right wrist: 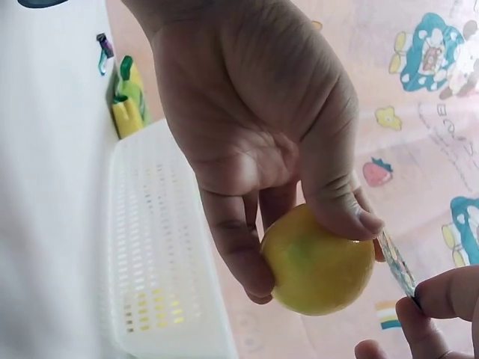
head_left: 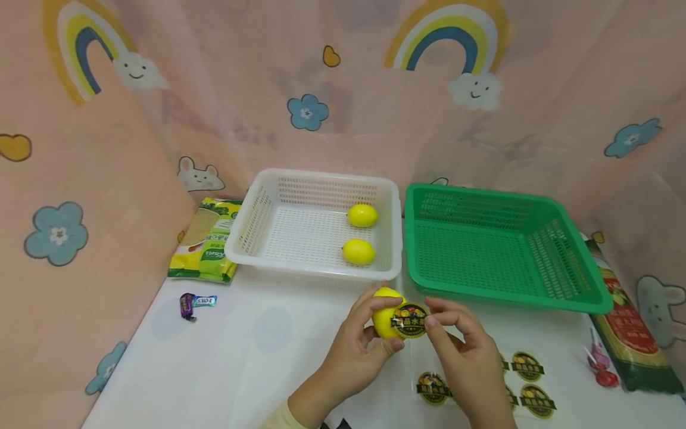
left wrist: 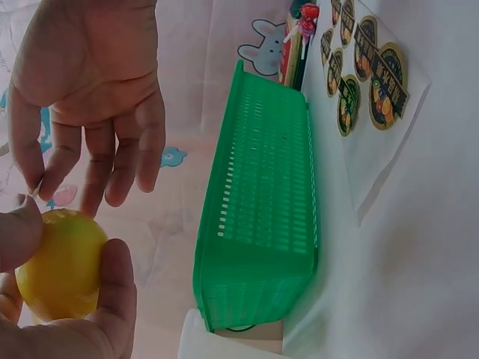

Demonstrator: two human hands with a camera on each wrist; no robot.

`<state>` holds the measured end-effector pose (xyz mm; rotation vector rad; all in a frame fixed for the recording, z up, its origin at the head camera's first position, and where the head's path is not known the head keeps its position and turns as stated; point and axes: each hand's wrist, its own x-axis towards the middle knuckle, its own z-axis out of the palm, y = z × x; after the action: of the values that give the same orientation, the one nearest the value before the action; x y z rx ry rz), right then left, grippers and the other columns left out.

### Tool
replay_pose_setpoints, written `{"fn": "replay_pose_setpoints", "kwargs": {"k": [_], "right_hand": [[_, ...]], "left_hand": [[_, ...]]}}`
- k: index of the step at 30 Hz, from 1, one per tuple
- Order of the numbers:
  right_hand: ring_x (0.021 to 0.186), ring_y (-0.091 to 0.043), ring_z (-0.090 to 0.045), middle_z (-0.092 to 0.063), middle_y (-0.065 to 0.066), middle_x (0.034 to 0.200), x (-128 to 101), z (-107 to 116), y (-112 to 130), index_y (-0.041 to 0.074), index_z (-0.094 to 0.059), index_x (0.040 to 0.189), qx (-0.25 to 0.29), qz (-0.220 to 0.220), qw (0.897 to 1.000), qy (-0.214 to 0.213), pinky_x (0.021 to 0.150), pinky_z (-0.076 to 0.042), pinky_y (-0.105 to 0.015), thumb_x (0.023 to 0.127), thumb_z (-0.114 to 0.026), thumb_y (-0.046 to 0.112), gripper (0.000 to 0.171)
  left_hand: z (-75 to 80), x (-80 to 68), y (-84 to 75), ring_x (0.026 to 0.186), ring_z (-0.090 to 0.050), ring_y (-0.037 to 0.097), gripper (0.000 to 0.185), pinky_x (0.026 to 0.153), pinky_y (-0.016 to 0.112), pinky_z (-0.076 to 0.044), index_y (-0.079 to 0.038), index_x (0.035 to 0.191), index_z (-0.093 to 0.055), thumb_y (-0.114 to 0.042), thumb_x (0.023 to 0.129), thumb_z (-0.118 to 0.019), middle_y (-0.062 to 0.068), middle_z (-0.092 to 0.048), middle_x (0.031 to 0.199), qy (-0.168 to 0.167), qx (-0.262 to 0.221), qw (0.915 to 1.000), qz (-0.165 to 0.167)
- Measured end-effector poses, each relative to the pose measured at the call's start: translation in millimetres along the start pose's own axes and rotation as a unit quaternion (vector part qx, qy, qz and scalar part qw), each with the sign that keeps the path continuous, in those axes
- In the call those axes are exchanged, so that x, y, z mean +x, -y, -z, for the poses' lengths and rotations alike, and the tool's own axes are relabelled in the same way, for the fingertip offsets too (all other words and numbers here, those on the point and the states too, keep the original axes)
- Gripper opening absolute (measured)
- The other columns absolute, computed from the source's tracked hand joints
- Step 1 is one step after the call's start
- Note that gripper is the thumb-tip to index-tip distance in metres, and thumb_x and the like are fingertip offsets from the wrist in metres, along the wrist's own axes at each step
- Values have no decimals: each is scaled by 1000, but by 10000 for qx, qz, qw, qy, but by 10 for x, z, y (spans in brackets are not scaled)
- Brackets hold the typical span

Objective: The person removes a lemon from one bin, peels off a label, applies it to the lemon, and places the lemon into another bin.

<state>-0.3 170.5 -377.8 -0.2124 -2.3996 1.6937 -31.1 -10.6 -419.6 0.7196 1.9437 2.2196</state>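
My left hand (head_left: 356, 342) grips a yellow lemon (head_left: 383, 319) in front of the two baskets, fingers and thumb curled round it. A round black-and-gold fruit sticker (head_left: 410, 320) stands at the lemon's right side, its edge pinched between the thumb and forefinger of my right hand (head_left: 468, 351). In the right wrist view the sticker (right wrist: 397, 263) appears edge-on beside the lemon (right wrist: 318, 262); whether it touches the peel I cannot tell. Two more lemons (head_left: 362, 215) lie in the white basket (head_left: 313, 271). Below my right hand is a sheet with several more stickers (head_left: 527, 366).
A green basket (head_left: 509, 301) stands right of the white one. A yellow-green Knorr packet (head_left: 206, 241) and two wrapped candies (head_left: 187, 306) are at the left. On the right lie a red-green packet (head_left: 632, 322) and red lollipops (head_left: 605, 378). Patterned pink cloth (head_left: 343, 143) hangs behind.
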Motion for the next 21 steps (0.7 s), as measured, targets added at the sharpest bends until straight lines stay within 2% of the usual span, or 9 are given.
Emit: {"fn": "replay_pose_setpoints", "kwargs": {"k": [7, 13, 16, 19, 21], "right_hand": [[124, -10, -56, -65, 2, 132, -10, -37, -29, 2, -73, 97, -34, 48, 10000, 35, 93, -52, -14, 103, -72, 15, 14], [123, -10, -58, -66, 0, 131, -20, -56, -50, 3, -74, 95, -42, 70, 10000, 1, 93, -51, -14, 102, -74, 14, 13], [122, -9, -59, -66, 0, 131, -24, -63, -51, 4, -74, 95, -61, 44, 10000, 13, 93, -51, -13, 102, -74, 15, 13], [122, -10, -58, -66, 0, 131, -30, -83, -51, 4, -73, 95, -70, 34, 10000, 32, 93, -50, -13, 102, -74, 16, 14], [123, -11, -57, -65, 0, 132, -40, -106, -53, 3, -71, 102, -15, 24, 10000, 67, 94, -49, -12, 103, -73, 16, 13]], "left_hand": [[-5, -26, 16, 149, -41, 29, 50, 107, 38, -52, -13, 146, -55, -6, 100, -73, 10, -29, 169, 132, -227, 9997, 24], [-36, -27, 34, 153, -35, 31, 33, 106, 37, -52, -9, 142, -58, -11, 109, -60, 14, -33, 167, 24, -291, 9996, 3], [-58, -28, 42, 147, -42, 31, 33, 105, 36, -53, -8, 143, -57, -8, 110, -56, 14, -36, 165, -151, -399, 9991, 72], [-62, -32, 52, 138, -49, 29, 39, 103, 35, -54, -7, 148, -50, -5, 110, -54, 14, -38, 163, -224, -635, 9977, 78], [-54, -34, 59, 134, -51, 27, 43, 103, 34, -54, -5, 151, -43, -4, 110, -53, 16, -40, 161, -221, -852, 9961, 13]]}}
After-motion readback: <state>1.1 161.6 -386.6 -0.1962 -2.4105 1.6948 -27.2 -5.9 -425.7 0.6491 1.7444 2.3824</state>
